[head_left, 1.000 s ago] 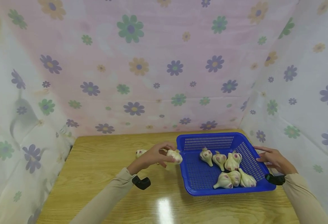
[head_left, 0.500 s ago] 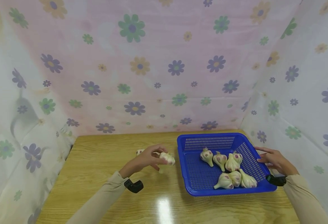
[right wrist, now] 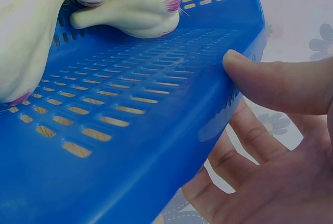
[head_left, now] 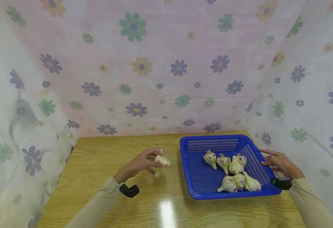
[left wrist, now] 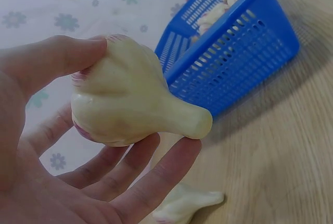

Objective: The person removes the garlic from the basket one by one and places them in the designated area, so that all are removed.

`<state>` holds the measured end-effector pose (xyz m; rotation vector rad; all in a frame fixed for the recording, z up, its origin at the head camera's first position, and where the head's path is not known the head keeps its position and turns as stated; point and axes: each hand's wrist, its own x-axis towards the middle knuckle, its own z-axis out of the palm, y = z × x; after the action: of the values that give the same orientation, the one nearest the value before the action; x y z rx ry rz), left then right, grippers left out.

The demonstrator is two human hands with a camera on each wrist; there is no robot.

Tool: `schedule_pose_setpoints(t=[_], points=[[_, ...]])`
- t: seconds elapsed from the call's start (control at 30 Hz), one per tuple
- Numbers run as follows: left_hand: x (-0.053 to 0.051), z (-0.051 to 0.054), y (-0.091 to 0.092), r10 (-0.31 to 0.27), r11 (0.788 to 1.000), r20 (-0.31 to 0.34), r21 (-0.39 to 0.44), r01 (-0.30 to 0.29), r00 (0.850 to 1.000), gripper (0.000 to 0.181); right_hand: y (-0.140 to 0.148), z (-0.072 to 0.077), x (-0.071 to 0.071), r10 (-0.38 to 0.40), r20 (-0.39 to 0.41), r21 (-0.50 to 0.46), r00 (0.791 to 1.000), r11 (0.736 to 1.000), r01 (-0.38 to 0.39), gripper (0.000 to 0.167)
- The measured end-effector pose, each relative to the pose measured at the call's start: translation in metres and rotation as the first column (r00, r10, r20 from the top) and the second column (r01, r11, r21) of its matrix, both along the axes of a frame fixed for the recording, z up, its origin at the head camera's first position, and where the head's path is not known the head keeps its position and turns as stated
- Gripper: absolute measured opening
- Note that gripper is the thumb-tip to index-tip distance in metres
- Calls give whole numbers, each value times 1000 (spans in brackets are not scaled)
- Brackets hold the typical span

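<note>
My left hand (head_left: 142, 163) holds a garlic bulb (head_left: 163, 161) above the table, left of the blue plastic basket (head_left: 184, 167). In the left wrist view the thumb presses one side of this bulb (left wrist: 122, 91), the fingers support it from below, and its stem points toward the basket. Another garlic bulb (left wrist: 182, 203) lies on the table beneath that hand, mostly hidden in the head view. At the basket's right side, my right hand (head_left: 280, 163) grips the rim, its thumb (right wrist: 276, 83) on top and the fingers against the outer wall. Several garlic bulbs (head_left: 236, 165) lie inside the basket.
A wooden table (head_left: 98, 177) carries the basket at its right side. Flowered cloth (head_left: 160, 63) hangs behind the table and along both sides, close to the right hand. The basket's left half shows its bare perforated floor.
My left hand has moved left with the garlic bulb, away from the basket's left rim. The right hand stays at the basket's right rim, and the bulbs inside have not moved.
</note>
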<state>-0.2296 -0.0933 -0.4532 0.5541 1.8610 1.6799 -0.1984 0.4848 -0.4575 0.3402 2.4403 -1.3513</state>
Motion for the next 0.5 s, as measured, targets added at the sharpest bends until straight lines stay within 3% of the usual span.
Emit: schedule_pose_setpoints(t=[0.5], points=[[2,-11,-23,76,996,23,-38,-75,997,42,-1,2,0,8,2,15,1000,1000,-8,72]])
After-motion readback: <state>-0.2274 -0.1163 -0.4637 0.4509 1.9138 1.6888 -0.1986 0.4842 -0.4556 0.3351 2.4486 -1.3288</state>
